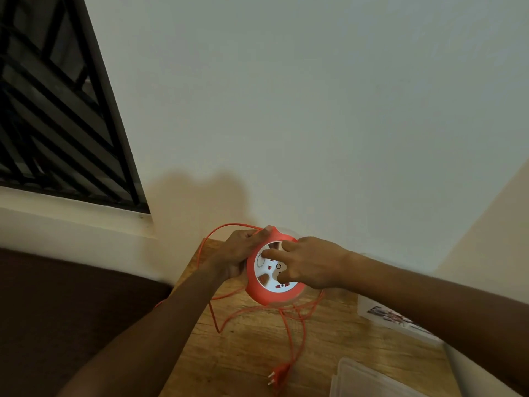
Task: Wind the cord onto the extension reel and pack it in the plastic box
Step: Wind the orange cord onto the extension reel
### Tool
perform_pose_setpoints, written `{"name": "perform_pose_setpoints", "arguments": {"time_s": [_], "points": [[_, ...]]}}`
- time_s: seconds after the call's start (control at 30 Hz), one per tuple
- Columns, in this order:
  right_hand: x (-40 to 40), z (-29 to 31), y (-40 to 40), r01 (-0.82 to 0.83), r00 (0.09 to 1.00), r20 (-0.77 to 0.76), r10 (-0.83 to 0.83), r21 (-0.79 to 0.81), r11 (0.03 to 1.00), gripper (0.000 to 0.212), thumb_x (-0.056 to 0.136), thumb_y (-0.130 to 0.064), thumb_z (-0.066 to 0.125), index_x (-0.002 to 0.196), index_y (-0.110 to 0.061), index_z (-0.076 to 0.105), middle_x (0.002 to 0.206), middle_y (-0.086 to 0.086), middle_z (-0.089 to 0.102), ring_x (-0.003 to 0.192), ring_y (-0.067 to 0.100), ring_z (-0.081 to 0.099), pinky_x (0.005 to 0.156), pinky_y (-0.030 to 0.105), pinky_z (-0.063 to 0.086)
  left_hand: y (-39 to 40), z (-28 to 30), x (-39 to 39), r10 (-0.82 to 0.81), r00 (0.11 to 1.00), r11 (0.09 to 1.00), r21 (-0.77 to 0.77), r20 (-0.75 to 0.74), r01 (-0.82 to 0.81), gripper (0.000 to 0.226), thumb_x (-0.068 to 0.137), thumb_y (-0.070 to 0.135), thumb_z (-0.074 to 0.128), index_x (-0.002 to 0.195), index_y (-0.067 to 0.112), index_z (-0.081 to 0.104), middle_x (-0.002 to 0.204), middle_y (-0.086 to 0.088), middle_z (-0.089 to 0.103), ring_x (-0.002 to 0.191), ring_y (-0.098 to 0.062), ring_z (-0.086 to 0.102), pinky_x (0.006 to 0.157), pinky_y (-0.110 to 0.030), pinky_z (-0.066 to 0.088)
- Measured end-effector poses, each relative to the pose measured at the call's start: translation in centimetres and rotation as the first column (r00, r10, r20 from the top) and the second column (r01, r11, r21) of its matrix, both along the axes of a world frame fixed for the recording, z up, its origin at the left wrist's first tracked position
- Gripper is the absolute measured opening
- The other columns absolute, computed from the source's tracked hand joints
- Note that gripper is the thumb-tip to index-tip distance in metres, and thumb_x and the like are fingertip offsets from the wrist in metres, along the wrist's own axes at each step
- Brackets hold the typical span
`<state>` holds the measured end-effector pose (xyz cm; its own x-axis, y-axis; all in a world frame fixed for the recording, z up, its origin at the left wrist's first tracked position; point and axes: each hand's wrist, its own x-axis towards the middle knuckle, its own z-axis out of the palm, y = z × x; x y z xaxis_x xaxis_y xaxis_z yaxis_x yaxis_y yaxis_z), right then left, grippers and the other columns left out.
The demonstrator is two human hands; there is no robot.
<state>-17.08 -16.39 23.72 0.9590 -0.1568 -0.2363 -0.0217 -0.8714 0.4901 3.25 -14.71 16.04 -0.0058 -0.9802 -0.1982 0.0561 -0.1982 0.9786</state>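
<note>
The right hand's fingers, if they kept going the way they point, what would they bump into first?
The right hand points leftward across the reel, with its fingers already on the white face. Going on, they would probably meet the left hand gripping the reel's far rim, though depth is hard to judge.

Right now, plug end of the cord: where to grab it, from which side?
Take the plug by its orange body, coming from above. It lies flat on the table, clear of both hands, prongs pointing toward the near edge, so pinch the body's sides behind them, where the cord enters.
</note>
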Motion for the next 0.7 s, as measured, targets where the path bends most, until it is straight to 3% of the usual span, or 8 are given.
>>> {"name": "perform_pose_setpoints", "arguments": {"time_s": [0.17,0.33,0.5,0.57,0.63,0.7], "points": [[0.3,-0.8,0.5,-0.034,0.998,0.059,0.035,-0.015,0.999,0.053,0.083,-0.021,0.076,0.131,-0.032,0.053,0.146,0.023,0.041,0.114,0.040,0.059,0.072,0.044,0.059,-0.1,0.2,0.0,0.003,0.999,1.000,0.006,-0.038,-0.002,0.076,0.074,0.063,0.076,0.120,0.002,0.074,0.114,-0.025,0.077,0.094,-0.037,0.076,0.088,-0.050,0.063],[1.7,-0.7,2.0,0.148,0.987,0.068,-0.143,-0.085,0.985,0.048,0.087,-0.030,0.073,0.131,-0.034,0.055,0.144,0.029,0.038,0.108,0.040,0.059,0.080,0.047,0.056,-0.3,0.4,-0.1,0.059,0.995,0.998,0.017,-0.076,-0.058,0.080,0.072,0.064,0.075,0.125,0.004,0.072,0.119,-0.022,0.077,0.104,-0.042,0.074,0.101,-0.059,0.058],[2.5,-1.5,2.9,0.238,0.970,0.081,-0.229,-0.135,0.962,0.047,0.100,-0.021,0.051,0.145,-0.028,0.040,0.146,0.031,0.032,0.114,0.039,0.052,0.074,0.041,0.049,-0.1,0.9,0.0,0.158,0.985,0.987,0.007,-0.073,-0.158,0.072,0.078,0.061,0.070,0.123,0.005,0.073,0.118,-0.021,0.078,0.111,-0.048,0.072,0.102,-0.064,0.056],[2.4,-1.3,2.5,0.246,0.969,0.038,-0.243,-0.114,0.963,0.052,0.100,-0.024,0.053,0.148,-0.033,0.035,0.151,0.029,0.027,0.123,0.039,0.047,0.086,0.044,0.051,0.1,0.9,-0.1,0.154,0.983,0.988,0.015,-0.096,-0.153,0.075,0.078,0.059,0.071,0.127,0.001,0.071,0.123,-0.025,0.075,0.116,-0.052,0.069,0.104,-0.065,0.055],[2.6,-0.7,2.0,0.219,0.974,-0.034,-0.224,-0.119,0.969,0.057,0.097,-0.027,0.060,0.147,-0.038,0.034,0.146,0.025,0.037,0.123,0.038,0.049,0.093,0.044,0.051,0.3,0.8,-0.3,0.121,0.988,0.993,0.017,-0.093,-0.120,0.077,0.080,0.058,0.069,0.129,-0.001,0.069,0.126,-0.029,0.072,0.118,-0.053,0.067,0.105,-0.065,0.053],[2.8,-0.6,1.6,0.129,0.987,-0.068,-0.143,-0.175,0.976,0.055,0.095,-0.027,0.064,0.144,-0.036,0.040,0.133,0.017,0.054,0.116,0.035,0.056,0.090,0.042,0.052,0.4,0.8,-0.5,0.081,0.995,0.997,0.009,-0.060,-0.081,0.077,0.081,0.059,0.067,0.129,-0.002,0.068,0.127,-0.031,0.070,0.112,-0.050,0.069,0.106,-0.065,0.053]]}}
